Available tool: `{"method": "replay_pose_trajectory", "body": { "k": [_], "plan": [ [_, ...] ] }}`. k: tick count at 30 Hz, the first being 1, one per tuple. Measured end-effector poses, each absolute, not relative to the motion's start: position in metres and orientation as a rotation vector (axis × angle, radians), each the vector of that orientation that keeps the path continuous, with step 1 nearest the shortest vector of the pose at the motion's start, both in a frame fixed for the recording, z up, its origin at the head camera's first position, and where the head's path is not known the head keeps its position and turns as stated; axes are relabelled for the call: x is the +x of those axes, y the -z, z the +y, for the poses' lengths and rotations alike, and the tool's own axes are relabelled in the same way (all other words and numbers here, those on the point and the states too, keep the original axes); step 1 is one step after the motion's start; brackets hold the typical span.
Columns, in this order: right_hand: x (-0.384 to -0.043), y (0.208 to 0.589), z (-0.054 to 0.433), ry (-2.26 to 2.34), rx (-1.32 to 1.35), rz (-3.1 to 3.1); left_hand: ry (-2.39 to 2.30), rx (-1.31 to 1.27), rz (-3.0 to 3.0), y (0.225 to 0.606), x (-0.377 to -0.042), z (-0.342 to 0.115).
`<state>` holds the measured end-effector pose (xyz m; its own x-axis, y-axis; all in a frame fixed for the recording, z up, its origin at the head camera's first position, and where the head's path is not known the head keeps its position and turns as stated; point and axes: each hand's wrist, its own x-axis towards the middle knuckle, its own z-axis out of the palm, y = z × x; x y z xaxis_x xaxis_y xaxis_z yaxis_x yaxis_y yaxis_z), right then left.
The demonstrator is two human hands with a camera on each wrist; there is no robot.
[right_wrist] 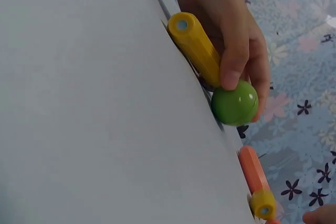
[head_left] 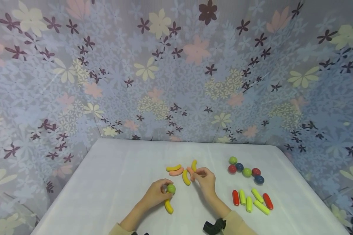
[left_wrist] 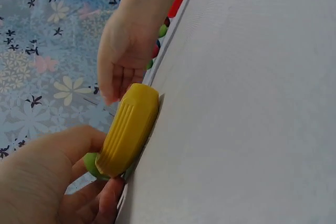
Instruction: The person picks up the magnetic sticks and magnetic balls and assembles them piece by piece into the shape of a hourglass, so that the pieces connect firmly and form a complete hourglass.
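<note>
My left hand (head_left: pixel 156 193) holds a shiny green ball (head_left: pixel 171 189) between thumb and fingers, low over the white table. Just below the ball lies a yellow toy banana (head_left: pixel 169 207); its ridged side (left_wrist: pixel 129 129) fills the middle of the left wrist view. Farther right, my right hand (head_left: pixel 206 182) pinches the near end of an orange curved stick (head_left: pixel 190 172) with thumb and forefinger. Two yellow toy bananas, one nearer (head_left: pixel 186 177) and one farther (head_left: pixel 194 165), lie beside that stick. Left of them another yellow toy banana (head_left: pixel 174 168) lies along a second orange stick (head_left: pixel 176 172).
At the right of the table (head_left: pixel 111 173) several red, green and dark blue balls (head_left: pixel 247 172) sit grouped. Nearer me lie several yellow-green sticks (head_left: pixel 249 204) and two red sticks (head_left: pixel 236 197). A flowered curtain (head_left: pixel 176 81) hangs behind the table's far edge.
</note>
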<state>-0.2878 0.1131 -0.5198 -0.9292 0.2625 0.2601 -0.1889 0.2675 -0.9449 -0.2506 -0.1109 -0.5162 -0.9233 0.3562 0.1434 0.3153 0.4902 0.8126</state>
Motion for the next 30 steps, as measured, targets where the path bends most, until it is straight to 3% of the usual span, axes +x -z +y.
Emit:
{"method": "replay_pose_trajectory", "body": {
  "k": [30],
  "plan": [
    [-0.293, 0.532, 0.125, -1.318, -0.033, -2.333, -1.479, 0.448, 2.798, 0.519, -0.253, -0.113]
  ]
}}
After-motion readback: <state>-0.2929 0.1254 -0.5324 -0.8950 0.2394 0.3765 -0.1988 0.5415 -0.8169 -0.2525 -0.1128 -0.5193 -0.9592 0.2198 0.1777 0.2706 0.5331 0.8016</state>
